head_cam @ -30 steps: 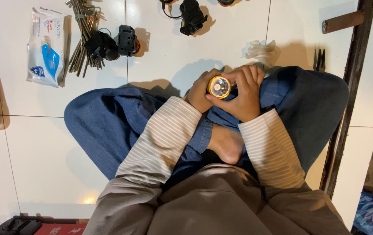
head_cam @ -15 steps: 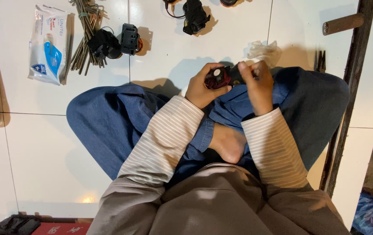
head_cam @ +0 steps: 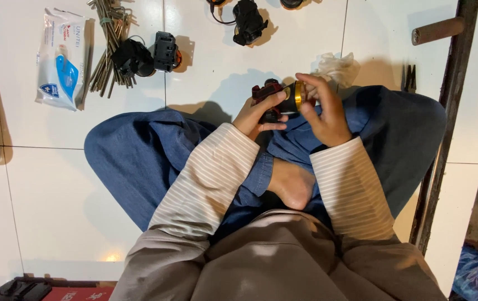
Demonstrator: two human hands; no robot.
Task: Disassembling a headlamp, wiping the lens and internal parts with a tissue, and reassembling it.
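I sit cross-legged on a white tiled floor in blue trousers. Above my lap, my left hand (head_cam: 257, 114) grips a small dark red and black device (head_cam: 272, 97) with a gold ring at its right end. My right hand (head_cam: 324, 108) has its fingertips on that gold ring, the fingers curled around the device's right end. The device lies sideways now, so its round face is turned away and hidden.
On the floor ahead lie a white wipes packet (head_cam: 60, 58), a bundle of thin sticks (head_cam: 108, 42), two black devices (head_cam: 147, 54), another black device with a cable (head_cam: 247, 21), a crumpled white cloth (head_cam: 336, 68), and a brown cylinder (head_cam: 437, 30). A dark metal rail (head_cam: 445, 139) runs along the right.
The device's round gold face pointed up at me a second ago; it has been turned sideways. My right hand moved from wrapping it to pinching the gold ring.
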